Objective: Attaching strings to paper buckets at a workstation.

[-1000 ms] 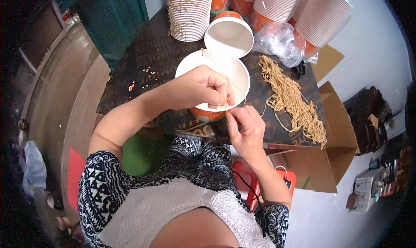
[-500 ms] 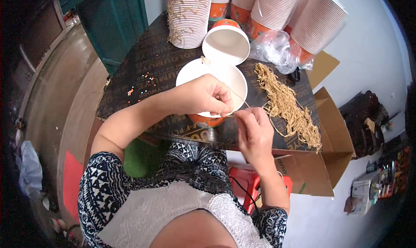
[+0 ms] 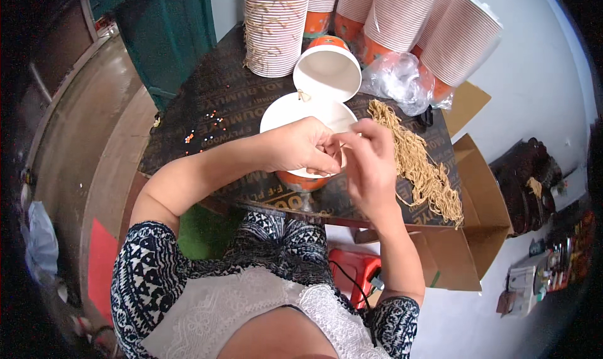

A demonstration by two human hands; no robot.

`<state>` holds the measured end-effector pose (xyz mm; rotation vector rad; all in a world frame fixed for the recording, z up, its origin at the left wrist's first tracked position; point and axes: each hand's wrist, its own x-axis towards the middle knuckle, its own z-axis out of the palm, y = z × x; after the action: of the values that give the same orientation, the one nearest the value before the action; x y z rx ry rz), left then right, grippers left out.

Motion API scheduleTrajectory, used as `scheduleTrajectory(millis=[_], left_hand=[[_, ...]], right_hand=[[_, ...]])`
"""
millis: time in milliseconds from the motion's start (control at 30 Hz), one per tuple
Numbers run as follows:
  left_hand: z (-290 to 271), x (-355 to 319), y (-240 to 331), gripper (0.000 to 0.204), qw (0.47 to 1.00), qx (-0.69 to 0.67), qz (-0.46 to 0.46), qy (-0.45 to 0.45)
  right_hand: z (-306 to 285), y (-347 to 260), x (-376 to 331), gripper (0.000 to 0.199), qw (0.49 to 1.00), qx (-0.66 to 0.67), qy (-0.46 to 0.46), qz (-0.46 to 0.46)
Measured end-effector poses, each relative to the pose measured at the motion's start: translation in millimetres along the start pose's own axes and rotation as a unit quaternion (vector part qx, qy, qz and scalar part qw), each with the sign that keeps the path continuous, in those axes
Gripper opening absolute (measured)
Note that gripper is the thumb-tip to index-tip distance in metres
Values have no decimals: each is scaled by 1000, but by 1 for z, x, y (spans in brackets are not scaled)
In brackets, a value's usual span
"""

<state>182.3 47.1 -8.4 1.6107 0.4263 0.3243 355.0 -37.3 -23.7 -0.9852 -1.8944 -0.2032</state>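
Over the near rim of a white paper bucket [image 3: 276,113] with an orange outside, my two hands meet. My left hand [image 3: 308,147] is closed, thumb and fingers pinched on a thin tan cord, most of which the fingers hide. My right hand [image 3: 372,167], slightly blurred, bends its fingers against the left fingertips, closed on the same cord. Inside the bucket's far rim hangs a small tan cord loop [image 3: 304,96]. Right of my right hand lies a long heap of tan cords [image 3: 419,164].
Behind the bucket, another paper bucket [image 3: 326,73] lies tipped with its mouth toward me. Bucket stacks [image 3: 273,36] line the table's back, beside a crumpled clear plastic bag [image 3: 397,83]. Small coloured beads [image 3: 190,137] lie at the left; an open cardboard box [image 3: 480,202] stands right.
My right hand has risen from below the left hand's fingertips to beside and over them. The strand stretched across the bucket no longer shows. The view has shifted slightly.
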Motion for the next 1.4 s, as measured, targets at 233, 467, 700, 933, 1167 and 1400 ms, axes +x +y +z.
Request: scheduleTrajectory(millis=[233,467,700,933,1167,1400], left_hand=[[-8,-5,6,9,1000,-8,0,-21],[-7,-3,4,7,999,-9,14,-31],[-10,-5,3,8,1000,13,7,25],[-5,-8,3,8,997,49,48,36],[11,-14,-13,13,859,366,279,225],[13,-16,-27,16,765,459,348,289]], right_hand=[[-1,-9,-30,13,990,32,33,135],[15,-7,-31,13,992,29,31,117],[21,-22,-35,16,996,7,55,63],[20,-5,-28,12,995,-22,54,82],[24,-10,-21,19,994,-43,4,97],[22,-13,-17,21,991,-51,-14,121]])
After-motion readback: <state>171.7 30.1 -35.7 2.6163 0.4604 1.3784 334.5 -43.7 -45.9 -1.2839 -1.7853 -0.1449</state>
